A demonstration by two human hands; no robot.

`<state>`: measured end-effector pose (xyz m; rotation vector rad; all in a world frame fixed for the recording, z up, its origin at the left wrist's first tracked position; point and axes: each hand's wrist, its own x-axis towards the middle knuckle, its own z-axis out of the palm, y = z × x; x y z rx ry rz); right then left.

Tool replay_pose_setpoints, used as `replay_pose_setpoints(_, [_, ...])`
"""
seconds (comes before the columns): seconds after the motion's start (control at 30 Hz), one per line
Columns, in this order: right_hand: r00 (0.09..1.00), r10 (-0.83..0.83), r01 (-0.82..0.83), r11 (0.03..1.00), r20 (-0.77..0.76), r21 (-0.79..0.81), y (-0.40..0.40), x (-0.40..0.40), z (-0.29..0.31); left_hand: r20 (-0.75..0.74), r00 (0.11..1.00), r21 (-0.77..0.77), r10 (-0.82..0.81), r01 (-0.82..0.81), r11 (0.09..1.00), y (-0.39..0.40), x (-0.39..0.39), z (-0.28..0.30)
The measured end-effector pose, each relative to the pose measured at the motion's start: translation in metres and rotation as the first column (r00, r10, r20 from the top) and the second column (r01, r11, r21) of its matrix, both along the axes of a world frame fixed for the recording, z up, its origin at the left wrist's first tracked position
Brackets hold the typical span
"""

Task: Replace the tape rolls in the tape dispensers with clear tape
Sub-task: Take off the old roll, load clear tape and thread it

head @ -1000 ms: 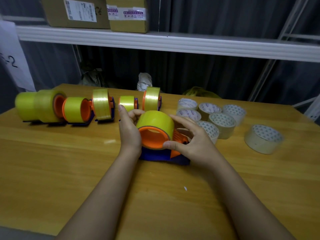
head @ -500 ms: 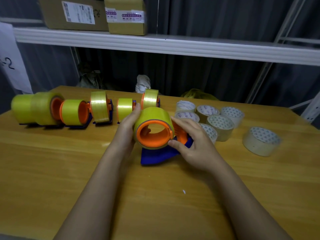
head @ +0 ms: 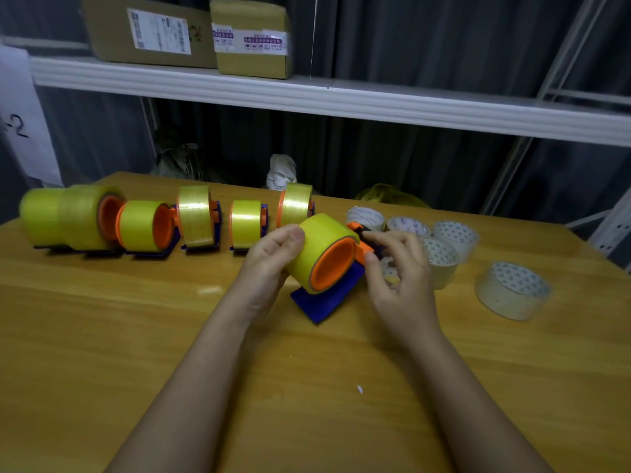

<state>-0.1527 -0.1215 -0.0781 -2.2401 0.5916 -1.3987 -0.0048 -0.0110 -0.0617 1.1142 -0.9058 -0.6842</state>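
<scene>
Your left hand [head: 269, 264] grips the yellow roll [head: 319, 238] | dispenser [head: 329, 295] now tilted further, base lifted | right hand [head: 396, 268] pinches its orange end

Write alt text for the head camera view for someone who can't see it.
Two bare hands tilt a blue and orange plastic tape dispenser on a wooden table: the left hand grips its yellow tape roll, the right hand fingers its orange end. Clear tape rolls wait beside it.

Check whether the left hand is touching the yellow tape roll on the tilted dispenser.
Touching. The head view shows the left hand wrapped against the yellow tape roll, thumb pressed on its upper surface, no gap visible.
</scene>
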Motion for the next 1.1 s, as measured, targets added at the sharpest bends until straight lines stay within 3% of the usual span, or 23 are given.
replay_pose_setpoints(0.07, [0.995, 0.088, -0.093, 0.987, 0.048, 0.134, 0.008, 0.001, 0.004, 0.031, 0.999, -0.054, -0.013, 0.014, 0.998, -0.001, -0.004, -0.001])
replay_pose_setpoints(0.2, [0.976, 0.203, -0.162, 0.920, -0.082, 0.356, 0.015, 0.004, 0.002, 0.138, 0.990, -0.042, -0.032, 0.038, 0.998, -0.002, -0.007, -0.004])
replay_pose_setpoints(0.3, [0.963, 0.253, -0.194, 0.887, -0.090, 0.420, 0.011, 0.006, -0.003, 0.193, 0.980, -0.007, -0.043, 0.045, 0.999, -0.005, -0.010, -0.008])
replay_pose_setpoints(0.47, [0.934, 0.354, -0.333, 0.810, 0.050, 0.482, 0.008, 0.002, 0.001, 0.162, 0.983, 0.019, -0.082, 0.080, 0.997, -0.006, -0.011, -0.009])
replay_pose_setpoints(0.77, [0.947, 0.300, -0.277, 0.945, -0.116, 0.176, 0.010, 0.002, -0.002, 0.108, 0.994, 0.051, -0.023, 0.017, 0.999, -0.008, -0.013, -0.009])
replay_pose_setpoints(1.1, [0.947, 0.232, -0.253, 0.965, -0.222, -0.071, 0.012, 0.002, -0.002, 0.119, 0.993, 0.020, 0.000, -0.003, 1.000, -0.006, -0.015, -0.004])
